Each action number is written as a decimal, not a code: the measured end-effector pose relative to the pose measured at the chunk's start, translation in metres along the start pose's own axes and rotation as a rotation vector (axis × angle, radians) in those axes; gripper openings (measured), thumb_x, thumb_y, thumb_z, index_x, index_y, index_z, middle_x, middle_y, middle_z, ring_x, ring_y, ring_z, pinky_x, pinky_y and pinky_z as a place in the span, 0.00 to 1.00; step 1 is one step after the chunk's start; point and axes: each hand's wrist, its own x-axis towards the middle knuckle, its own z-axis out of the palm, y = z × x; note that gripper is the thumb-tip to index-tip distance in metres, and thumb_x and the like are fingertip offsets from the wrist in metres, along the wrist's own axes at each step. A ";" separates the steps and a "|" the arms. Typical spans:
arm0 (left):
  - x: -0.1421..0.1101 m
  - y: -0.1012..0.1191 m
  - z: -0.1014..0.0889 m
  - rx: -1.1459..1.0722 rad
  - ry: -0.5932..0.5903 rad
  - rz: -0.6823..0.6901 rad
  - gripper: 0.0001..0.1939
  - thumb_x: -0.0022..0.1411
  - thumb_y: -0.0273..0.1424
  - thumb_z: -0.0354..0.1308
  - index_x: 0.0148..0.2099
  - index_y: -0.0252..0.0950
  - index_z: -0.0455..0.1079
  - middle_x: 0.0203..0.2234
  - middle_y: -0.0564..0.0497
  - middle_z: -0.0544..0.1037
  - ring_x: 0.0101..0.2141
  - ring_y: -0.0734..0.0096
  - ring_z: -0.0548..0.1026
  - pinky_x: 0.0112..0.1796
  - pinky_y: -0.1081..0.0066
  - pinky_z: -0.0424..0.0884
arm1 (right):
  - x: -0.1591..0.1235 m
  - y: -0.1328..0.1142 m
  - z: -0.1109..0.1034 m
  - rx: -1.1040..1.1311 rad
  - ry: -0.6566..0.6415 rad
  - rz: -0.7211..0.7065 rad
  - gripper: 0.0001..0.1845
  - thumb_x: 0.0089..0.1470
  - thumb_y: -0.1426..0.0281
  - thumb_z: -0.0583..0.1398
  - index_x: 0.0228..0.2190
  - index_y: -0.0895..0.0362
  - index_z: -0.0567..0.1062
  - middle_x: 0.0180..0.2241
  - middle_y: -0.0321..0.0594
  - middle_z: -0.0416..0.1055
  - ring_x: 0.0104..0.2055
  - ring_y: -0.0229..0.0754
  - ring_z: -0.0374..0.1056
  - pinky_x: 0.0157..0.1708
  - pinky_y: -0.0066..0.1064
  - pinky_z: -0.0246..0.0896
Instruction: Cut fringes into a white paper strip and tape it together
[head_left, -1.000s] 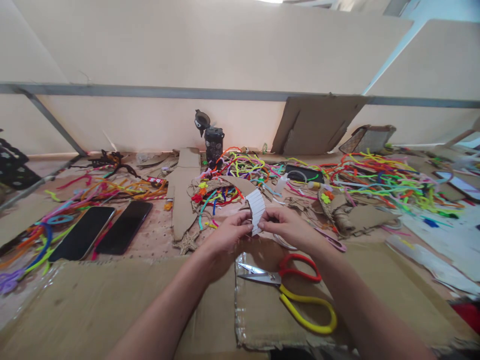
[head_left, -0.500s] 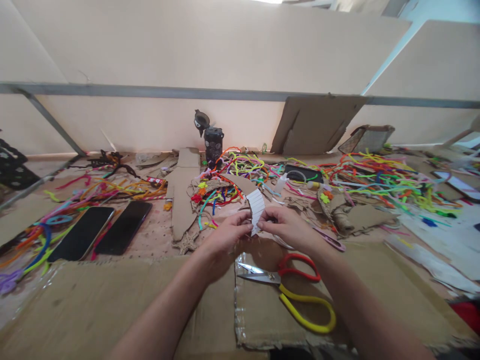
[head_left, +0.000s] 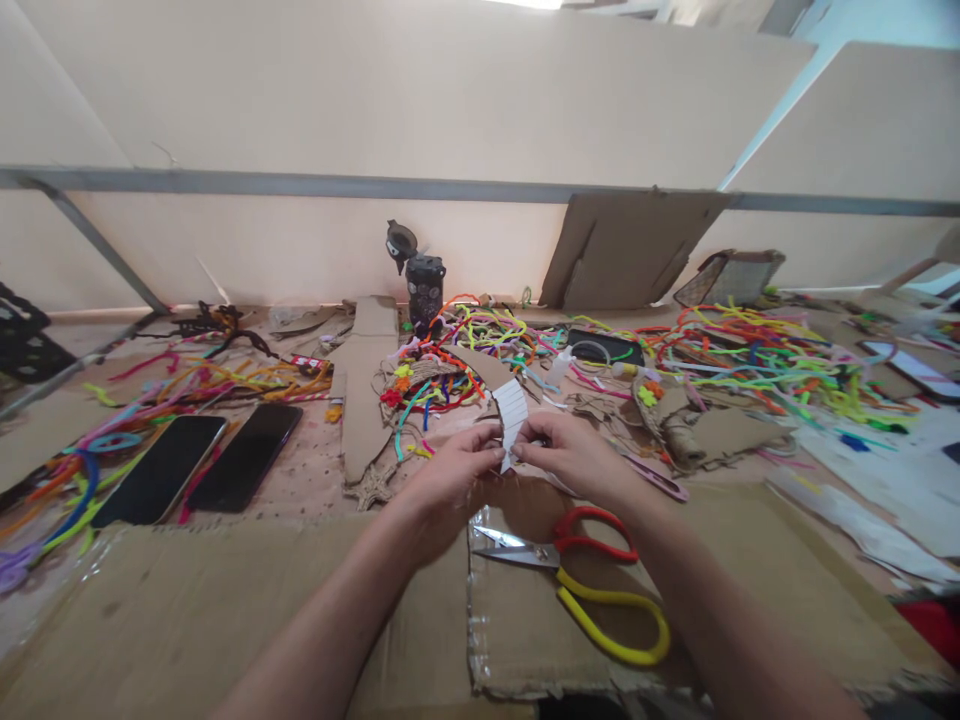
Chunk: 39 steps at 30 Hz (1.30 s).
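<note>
A small white ridged piece (head_left: 511, 408), with pleat-like lines across it, stands between my two hands above the cardboard. My left hand (head_left: 474, 458) pinches its lower left edge with thumb and fingers. From the other side, my right hand (head_left: 556, 447) pinches the lower right edge. The fingertips cover the bottom of the piece. Below the hands, scissors (head_left: 559, 555) with one red and one yellow handle loop lie on a cardboard sheet (head_left: 525, 640), blades slightly parted and pointing left.
Two dark phones (head_left: 247, 458) lie at the left. Colourful pipe cleaners (head_left: 750, 350) are heaped along the back. A twine roll (head_left: 684, 442) and cut cardboard sit at the right, a pink-handled tool (head_left: 660, 480) nearer. A black patterned bottle (head_left: 426, 290) stands by the partition.
Both hands keep their pinch on the white ridged piece, with only slight finger movement at the right. The whole view has shifted very slightly.
</note>
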 end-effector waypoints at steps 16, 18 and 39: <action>0.011 -0.011 -0.013 0.060 -0.076 0.048 0.12 0.51 0.27 0.67 0.40 0.36 0.76 0.36 0.46 0.78 0.39 0.65 0.73 0.40 0.70 0.66 | -0.001 -0.005 -0.001 -0.062 0.010 0.015 0.06 0.57 0.71 0.63 0.28 0.56 0.77 0.30 0.37 0.77 0.35 0.45 0.70 0.34 0.31 0.55; 0.011 -0.009 -0.012 0.063 -0.076 0.042 0.13 0.50 0.27 0.67 0.41 0.36 0.77 0.37 0.46 0.79 0.39 0.65 0.73 0.41 0.69 0.66 | -0.001 -0.006 -0.002 -0.074 0.011 0.016 0.06 0.58 0.72 0.63 0.28 0.56 0.77 0.30 0.37 0.76 0.35 0.45 0.70 0.34 0.31 0.55; 0.014 -0.007 -0.011 0.043 -0.054 0.086 0.17 0.46 0.24 0.68 0.42 0.34 0.79 0.39 0.44 0.81 0.35 0.68 0.75 0.38 0.70 0.68 | -0.005 -0.015 -0.001 -0.116 0.068 0.032 0.06 0.57 0.77 0.66 0.29 0.56 0.78 0.31 0.37 0.78 0.35 0.44 0.71 0.33 0.30 0.55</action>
